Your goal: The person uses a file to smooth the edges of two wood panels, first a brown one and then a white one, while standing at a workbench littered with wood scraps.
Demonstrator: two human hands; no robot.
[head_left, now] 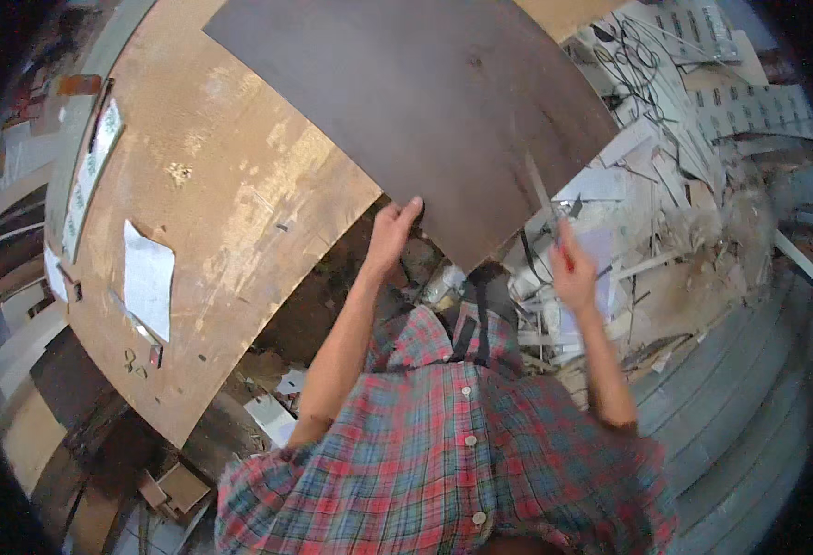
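Panel (pixel 406 102), dark brown and flat, lies at twelve o'clock in the view, partly over a worn wooden tabletop (pixel 240 222). With the panel's middle as the dial, the left hand (pixel 392 236) pinches its edge between six and seven, thumb on top, fingers hidden. Toward half past four, the right hand (pixel 578 277) is wrapped round the red grip of a narrow-bladed hand tool (pixel 543 192), perhaps a saw or file; its blade crosses the panel's edge, contact unclear. Work there looks barely advanced: no notch or freed strip shows, and what remains cannot be told.
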